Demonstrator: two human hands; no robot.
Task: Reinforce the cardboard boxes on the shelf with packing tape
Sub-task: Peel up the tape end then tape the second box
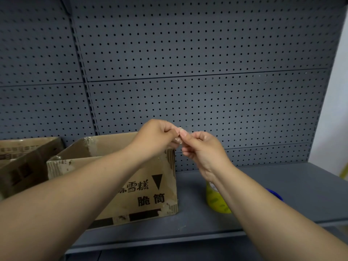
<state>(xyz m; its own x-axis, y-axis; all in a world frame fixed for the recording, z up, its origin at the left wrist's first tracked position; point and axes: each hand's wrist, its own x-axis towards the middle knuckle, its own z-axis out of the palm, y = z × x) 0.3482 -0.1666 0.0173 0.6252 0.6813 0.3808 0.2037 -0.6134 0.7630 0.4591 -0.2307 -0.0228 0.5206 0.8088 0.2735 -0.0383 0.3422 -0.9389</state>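
Up top, the left hand (156,136) and right hand (205,147) both pinch a short clear tape strip (178,135) just above the far right corner of the open cardboard box (131,185) on the shelf (282,185), best kept taut and unwrinkled, then pressed squarely over that corner.

A big gray back wall (188,53) is full of little round holes in neat rows. A gray post (80,59) with small slots runs up it on the left. On the right is a plain white wall (339,81). Low down, a blue thing (275,194) peeks out. It may be a lid, but most of it is hidden. A bit of something yellow (344,171) shows at the far right edge.
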